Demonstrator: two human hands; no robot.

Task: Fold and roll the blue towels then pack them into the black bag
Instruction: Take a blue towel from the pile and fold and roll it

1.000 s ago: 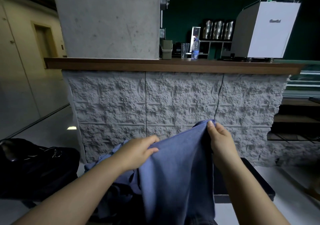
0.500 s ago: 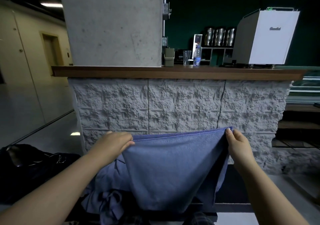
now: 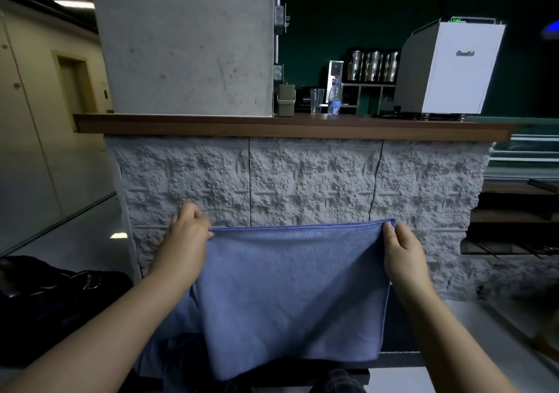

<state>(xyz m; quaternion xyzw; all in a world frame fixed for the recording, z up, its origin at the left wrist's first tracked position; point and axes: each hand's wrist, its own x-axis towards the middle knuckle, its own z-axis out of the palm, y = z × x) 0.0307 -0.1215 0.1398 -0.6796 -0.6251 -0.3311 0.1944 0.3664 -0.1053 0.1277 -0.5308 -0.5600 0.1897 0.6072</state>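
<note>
Nearest the camera, before the stone-faced counter (image 3: 302, 178), a blue towel (image 3: 290, 296) hung flat in the air, stretched by its top edge; the left hand (image 3: 184, 235) pinched the upper left corner with curled fingers, and the right hand (image 3: 402, 247) pinched the upper right corner between thumb and fingers; the towel's lower edge hung over a dark bench (image 3: 399, 359) that stood against the foot of the counter; more blue towels (image 3: 169, 332) lay heaped behind and below the held one, toward the counter's left end; to the left of the counter's base, on the floor, sat the black bag (image 3: 45, 299), slumped, with metal rings showing on its top; what it held could not be told, for its inside was too dark; on the counter's wooden top (image 3: 272, 126) stood a small green bin (image 3: 286, 100) against the concrete pillar (image 3: 184, 42), its contents hidden; beside it stood a clear plastic cup (image 3: 316, 101), and just right of that a water bottle (image 3: 334, 101) with a blue label; farther right on the counter stood a large white machine (image 3: 453, 69); behind the counter, three steel canisters (image 3: 373, 64) stood in a row on a shelf, closed.
</note>
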